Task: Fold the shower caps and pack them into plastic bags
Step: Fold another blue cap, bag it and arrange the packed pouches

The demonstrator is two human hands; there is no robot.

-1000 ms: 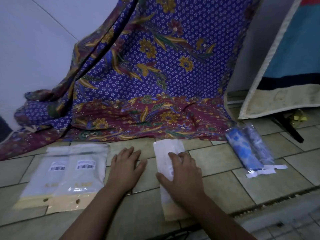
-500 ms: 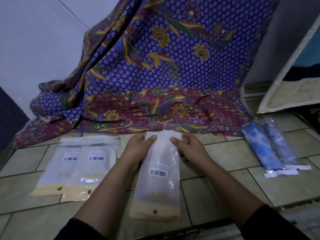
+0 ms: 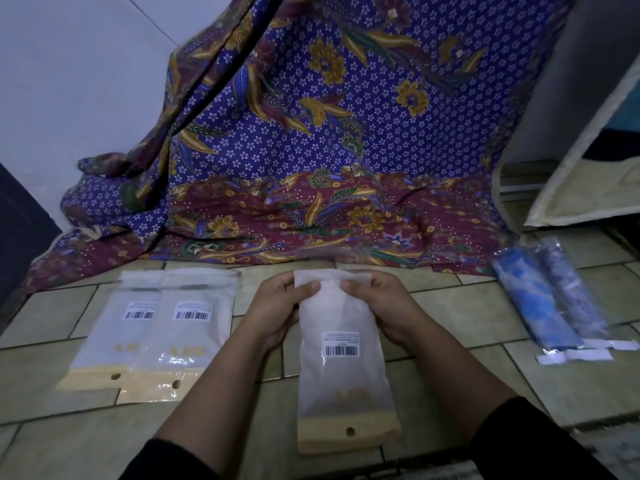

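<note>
Pinching the bag at its far end: my left grip and right grip each clench the top edge between thumb and fingers, one at either corner. The bag lies flat on the floor, barcode label up, punched tan header nearest me, white contents inside. Two packed bags lie overlapping to my left. Two blue packs lie to my right, touching each other, near the cloth.

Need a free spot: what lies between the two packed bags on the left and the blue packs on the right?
In the head view, the left hand and right hand pinch the top of a third bag there; otherwise bare floor tiles.
</note>
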